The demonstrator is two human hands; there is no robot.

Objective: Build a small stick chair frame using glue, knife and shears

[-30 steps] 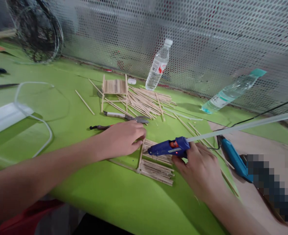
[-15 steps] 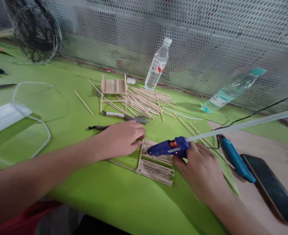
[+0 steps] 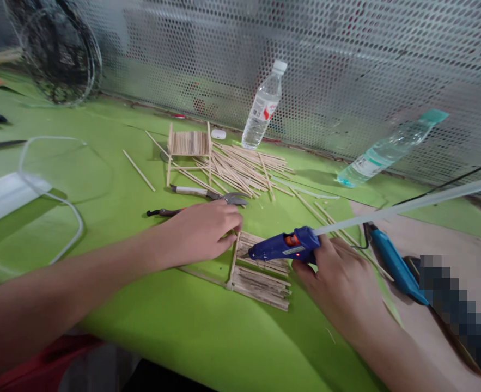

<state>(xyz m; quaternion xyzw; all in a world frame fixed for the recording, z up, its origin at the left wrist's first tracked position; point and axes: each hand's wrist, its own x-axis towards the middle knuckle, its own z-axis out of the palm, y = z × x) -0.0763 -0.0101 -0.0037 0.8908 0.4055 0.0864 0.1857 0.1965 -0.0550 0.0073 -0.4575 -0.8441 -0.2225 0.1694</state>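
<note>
My right hand [image 3: 342, 272] grips a blue glue gun [image 3: 283, 246] with a long white glue stick running out of its back. The gun's nozzle points left, over the upper slats of a small wooden stick panel [image 3: 260, 283] lying on the table. With fingers curled together, my left hand [image 3: 211, 231] holds the upper left corner of that panel; its fingertips partly hide the corner. Just beyond my left hand lie pruning shears [image 3: 197, 191], partly covered by it. A small chair-like stick frame [image 3: 190, 144] stands farther back.
Loose wooden sticks [image 3: 240, 169] are piled beside the chair-like frame. A clear bottle [image 3: 263, 106] and a greenish bottle [image 3: 391, 149] stand by the perforated metal screen [image 3: 346, 71]. A blue-handled tool [image 3: 397, 265] lies right of my right hand. A white cable [image 3: 79, 218] curves at left.
The glue gun and my right hand have shifted slightly to the right, the nozzle still over the panel. My left hand stays at the panel's corner.
</note>
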